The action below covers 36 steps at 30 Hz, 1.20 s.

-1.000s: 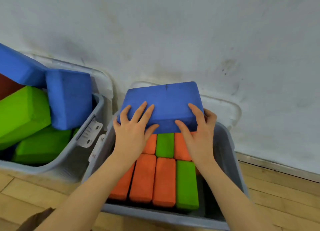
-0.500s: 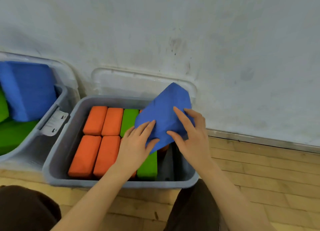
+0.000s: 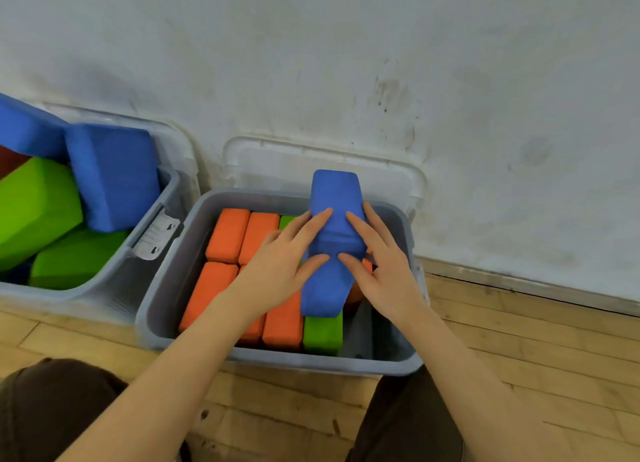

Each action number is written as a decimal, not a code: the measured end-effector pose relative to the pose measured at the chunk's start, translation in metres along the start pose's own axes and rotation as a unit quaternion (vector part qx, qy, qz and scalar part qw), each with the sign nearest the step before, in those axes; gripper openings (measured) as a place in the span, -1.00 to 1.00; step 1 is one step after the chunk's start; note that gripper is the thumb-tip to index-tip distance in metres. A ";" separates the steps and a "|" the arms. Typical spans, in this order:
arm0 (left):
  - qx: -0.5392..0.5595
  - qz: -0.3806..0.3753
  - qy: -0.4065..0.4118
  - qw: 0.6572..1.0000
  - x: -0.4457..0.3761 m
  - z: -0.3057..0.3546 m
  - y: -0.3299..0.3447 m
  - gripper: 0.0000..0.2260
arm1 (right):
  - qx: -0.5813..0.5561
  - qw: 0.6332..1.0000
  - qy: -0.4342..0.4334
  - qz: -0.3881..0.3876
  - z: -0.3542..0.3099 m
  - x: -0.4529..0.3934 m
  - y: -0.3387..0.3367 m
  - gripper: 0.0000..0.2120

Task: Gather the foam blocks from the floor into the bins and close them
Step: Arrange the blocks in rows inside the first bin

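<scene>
A blue foam block (image 3: 334,198) stands on its long edge, tilted, over the right part of the grey bin (image 3: 311,361). My left hand (image 3: 277,264) and my right hand (image 3: 384,264) press on it from either side with fairly straight fingers and thumbs laid on its top face, which is dented there. Under it, orange blocks (image 3: 227,234) and a green block (image 3: 322,333) lie packed in rows in the bin. A narrow gap shows along the bin's right wall.
The bin's clear lid (image 3: 277,163) leans against the white wall behind it. A second grey bin (image 3: 104,288) on the left holds big blue blocks (image 3: 114,177) and green blocks (image 3: 34,205), piled above its rim. My knees are over the wooden floor (image 3: 519,340).
The blue block has turned from lying flat to standing on its edge and has moved to the bin's right side. Both hands have shifted from its top to its flanks.
</scene>
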<state>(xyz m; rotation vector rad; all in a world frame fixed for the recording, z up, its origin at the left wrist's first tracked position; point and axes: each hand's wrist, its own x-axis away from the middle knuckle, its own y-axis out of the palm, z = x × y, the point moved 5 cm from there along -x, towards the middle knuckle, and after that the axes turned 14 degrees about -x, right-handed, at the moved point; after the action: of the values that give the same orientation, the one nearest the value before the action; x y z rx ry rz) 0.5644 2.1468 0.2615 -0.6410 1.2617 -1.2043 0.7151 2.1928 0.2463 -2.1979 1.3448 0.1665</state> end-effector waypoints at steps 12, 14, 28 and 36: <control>-0.031 0.081 0.011 0.996 -0.011 0.063 0.026 -0.48 | 0.029 0.997 0.010 0.067 -0.007 0.038 -0.079 -0.49; -0.013 0.077 0.003 0.997 -0.005 0.067 0.035 -0.48 | 0.025 0.998 0.018 0.061 -0.003 0.045 -0.079 -0.50; -0.099 0.040 -0.002 0.994 0.030 0.028 0.054 -0.51 | -0.024 0.998 0.026 0.046 0.029 0.062 -0.030 -0.55; -0.118 -0.025 0.061 0.991 0.041 0.039 0.096 -0.61 | 0.033 0.995 0.088 -0.019 0.073 0.097 -0.026 -0.66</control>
<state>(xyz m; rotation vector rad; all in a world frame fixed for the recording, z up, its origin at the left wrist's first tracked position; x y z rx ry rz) 0.6260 2.1293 0.1706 -0.7838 1.5136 -1.1600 0.7978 2.1628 0.1582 -2.2228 1.3811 -0.0866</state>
